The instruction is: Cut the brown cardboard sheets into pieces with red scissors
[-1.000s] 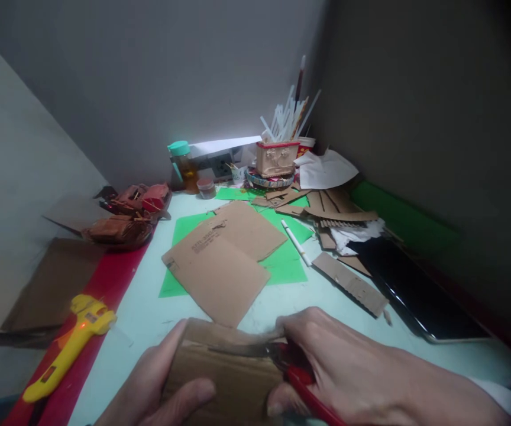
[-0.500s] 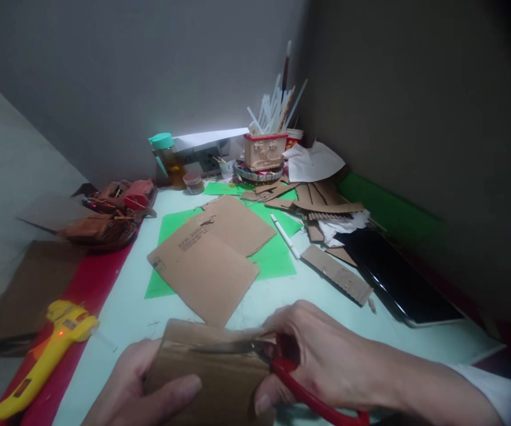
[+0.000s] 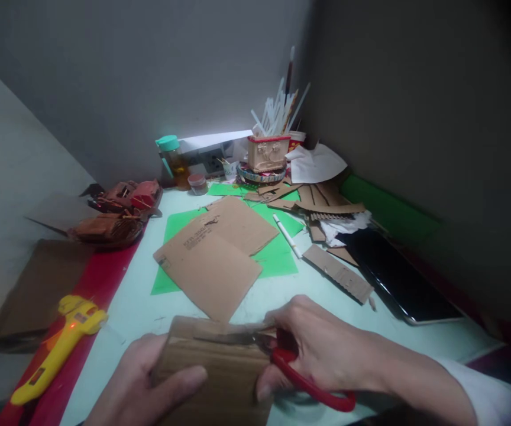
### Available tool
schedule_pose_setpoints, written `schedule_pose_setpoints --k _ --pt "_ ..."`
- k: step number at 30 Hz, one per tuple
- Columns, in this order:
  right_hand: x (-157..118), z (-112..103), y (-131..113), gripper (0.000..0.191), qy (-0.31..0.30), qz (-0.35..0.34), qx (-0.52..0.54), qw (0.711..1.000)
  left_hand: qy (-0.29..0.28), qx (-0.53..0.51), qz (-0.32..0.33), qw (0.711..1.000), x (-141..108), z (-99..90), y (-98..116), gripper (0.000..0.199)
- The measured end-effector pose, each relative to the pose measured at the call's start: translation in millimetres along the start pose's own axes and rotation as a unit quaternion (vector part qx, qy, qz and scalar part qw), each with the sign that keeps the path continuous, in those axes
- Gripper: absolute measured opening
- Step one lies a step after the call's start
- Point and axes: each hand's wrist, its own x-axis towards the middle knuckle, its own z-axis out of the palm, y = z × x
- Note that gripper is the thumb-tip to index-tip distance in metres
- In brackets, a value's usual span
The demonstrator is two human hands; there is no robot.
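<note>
Well, on my side little has altered since half a second ago: the left hand (image 3: 135,378) keeps its clamp on the held cardboard (image 3: 215,384), thumb across the near face, at the bottom middle of my view. The scissors (image 3: 313,387) have swung slightly, so their red handle, cut off by the lower edge before, now shows its whole outer curve. The right hand (image 3: 322,349) stays closed round that handle; a blade lies across the cardboard's upper part, though I can't tell how far the cut runs.

Around them, from the left, I see a yellow glue gun (image 3: 60,349) with its light glowing on a red strip (image 3: 109,272), then reddish-brown pieces (image 3: 107,228) and a turquoise-capped bottle (image 3: 178,165). Straight ahead on the tabletop (image 3: 282,290), two overlapping cardboard sheets (image 3: 211,278) cover much of a green sheet (image 3: 277,266), and their near corner meets the held piece's top edge in my view. Further right come a box of white sticks (image 3: 268,154), a white pen (image 3: 287,236), cardboard scraps (image 3: 326,201) and a black-screened device (image 3: 408,284), crowding that side beyond the right hand.
</note>
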Motion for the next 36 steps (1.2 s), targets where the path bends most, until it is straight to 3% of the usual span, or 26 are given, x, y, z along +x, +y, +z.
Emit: schedule_pose_setpoints --k 3,7,9,13,17,20,23,26,30,36 --pt "-5.9 -7.7 -6.2 0.051 -0.033 0.027 -0.003 0.999 -0.089 -0.086 -0.009 0.992 0.5 0.2 1.8 0.046" --pt "-14.4 -18.1 -7.1 0.037 -0.096 0.01 0.01 0.995 -0.155 -0.167 0.059 0.972 4.5 2.6 4.1 0.03" --pt "-19.2 -18.7 -5.0 0.027 -0.08 -0.006 -0.014 0.997 -0.161 -0.187 0.066 0.967 6.1 4.1 4.7 0.027" --pt "-29.1 -8.7 -0.1 0.024 0.028 -0.019 -0.057 0.998 -0.167 -0.237 0.054 0.956 5.1 8.1 7.2 0.022" --pt "-34.9 2.0 1.6 0.022 0.005 -0.018 -0.007 1.0 -0.187 -0.288 0.046 0.938 2.4 11.1 9.8 0.013" --pt "-34.7 3.3 1.0 0.014 -0.021 -0.008 0.026 0.999 -0.196 -0.247 0.035 0.948 2.0 10.1 8.0 0.024" --pt "-32.8 2.4 1.1 0.012 -0.042 -0.002 0.05 0.998 -0.145 -0.173 0.018 0.974 1.2 8.5 4.1 0.04" --pt "-30.7 3.9 0.8 0.012 -0.058 0.007 0.067 0.996 -0.11 -0.125 0.012 0.986 -0.5 8.3 3.3 0.04" --pt "-26.5 7.2 -2.2 0.031 -0.018 0.001 0.02 1.0 -0.121 -0.099 0.039 0.987 -0.5 8.4 6.0 0.036" --pt "-21.6 12.3 -0.8 0.028 -0.01 -0.003 -0.018 1.0 -0.179 -0.1 0.067 0.976 3.8 2.7 -0.3 0.033"
